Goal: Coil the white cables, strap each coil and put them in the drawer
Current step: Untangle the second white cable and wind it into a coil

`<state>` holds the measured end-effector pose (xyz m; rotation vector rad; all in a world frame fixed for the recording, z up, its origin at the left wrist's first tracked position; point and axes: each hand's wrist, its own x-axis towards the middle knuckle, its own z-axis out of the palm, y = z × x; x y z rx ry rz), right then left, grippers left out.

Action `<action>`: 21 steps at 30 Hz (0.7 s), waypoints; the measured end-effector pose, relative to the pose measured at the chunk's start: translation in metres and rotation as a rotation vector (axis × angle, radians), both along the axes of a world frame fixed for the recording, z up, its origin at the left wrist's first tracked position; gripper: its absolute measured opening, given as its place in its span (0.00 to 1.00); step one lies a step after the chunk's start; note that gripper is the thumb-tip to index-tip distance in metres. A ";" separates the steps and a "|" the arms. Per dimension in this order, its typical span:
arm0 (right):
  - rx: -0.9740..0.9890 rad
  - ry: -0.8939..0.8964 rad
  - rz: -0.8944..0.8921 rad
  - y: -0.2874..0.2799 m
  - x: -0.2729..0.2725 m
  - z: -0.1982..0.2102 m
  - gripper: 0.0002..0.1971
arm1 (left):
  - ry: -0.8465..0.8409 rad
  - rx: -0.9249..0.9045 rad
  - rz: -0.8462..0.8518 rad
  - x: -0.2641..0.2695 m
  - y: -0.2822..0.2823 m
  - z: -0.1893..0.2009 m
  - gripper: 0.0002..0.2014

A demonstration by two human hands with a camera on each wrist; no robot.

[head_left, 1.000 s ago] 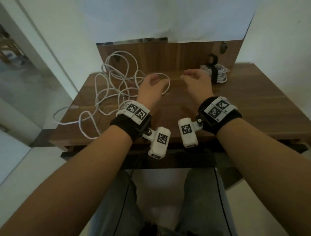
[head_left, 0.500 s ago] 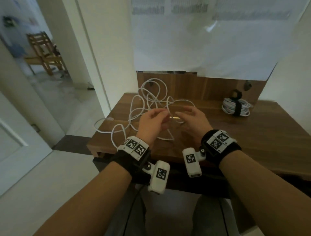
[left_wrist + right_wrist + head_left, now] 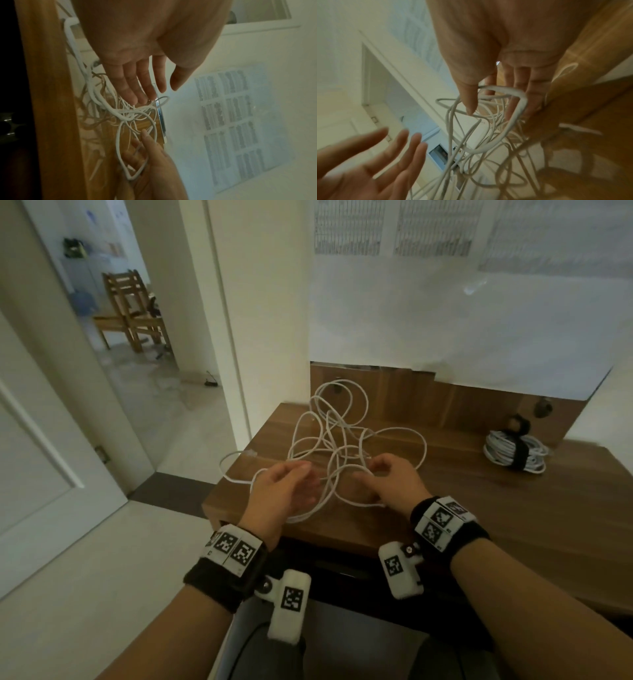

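A loose white cable lies in a tangle on the left half of the wooden table, with one loop hanging past the left edge. My left hand hovers at the tangle's near left side with straight fingers, holding nothing. My right hand is at the tangle's near right side. In the right wrist view a cable loop runs between its thumb and its curled fingers. A second white cable, coiled and bound by a black strap, rests at the back right.
A wooden back panel rises behind the table, with white paper on the wall above it. A doorway opens on the left, with a wooden chair beyond. A dark gap lies under the table's front edge.
My left hand has let go of the cable and opened. Both hands have moved apart and nearer the table's front edge. The head view has tilted up.
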<state>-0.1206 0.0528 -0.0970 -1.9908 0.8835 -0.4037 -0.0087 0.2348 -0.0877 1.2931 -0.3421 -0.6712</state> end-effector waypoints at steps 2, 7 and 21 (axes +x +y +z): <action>0.053 -0.082 -0.015 -0.003 -0.003 0.000 0.17 | 0.039 -0.047 0.024 0.004 0.001 0.005 0.07; 0.076 -0.232 -0.096 -0.014 -0.021 0.006 0.19 | -0.005 -0.101 -0.022 -0.005 -0.005 0.013 0.08; 0.097 -0.111 -0.406 -0.081 -0.075 0.022 0.10 | -0.739 0.457 -0.279 0.027 0.019 -0.008 0.18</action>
